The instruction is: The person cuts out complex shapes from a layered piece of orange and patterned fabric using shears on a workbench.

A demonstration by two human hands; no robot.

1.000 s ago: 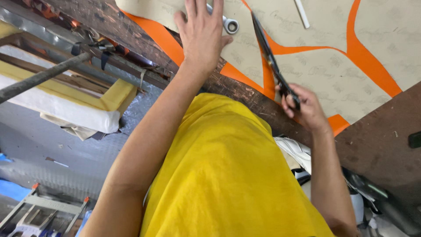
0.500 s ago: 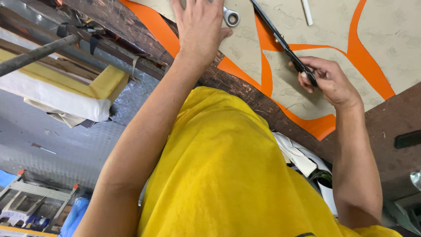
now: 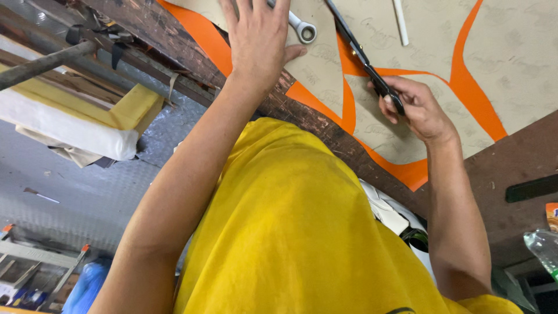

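Note:
My left hand [image 3: 258, 40] lies flat, fingers spread, on a beige paper pattern [image 3: 325, 75] spread over orange material [image 3: 349, 110] on the workbench. A metal wrench [image 3: 302, 28] rests on the pattern right beside that hand. My right hand [image 3: 415, 107] grips the black handles of long scissors [image 3: 357, 49], whose blades point away from me along the orange strip between two pattern pieces. My yellow shirt fills the lower middle of the view.
A white stick [image 3: 400, 23] lies on the pattern at the top. The dark wooden bench edge [image 3: 325, 131] runs diagonally. A black bar [image 3: 532, 187] and a plastic bottle [image 3: 543, 247] sit at right. Foam-padded boards [image 3: 87, 122] and a metal floor lie at left.
My right hand with the scissors has moved forward and up along the orange strip. My left hand stays pressed on the pattern. The view has shifted slightly.

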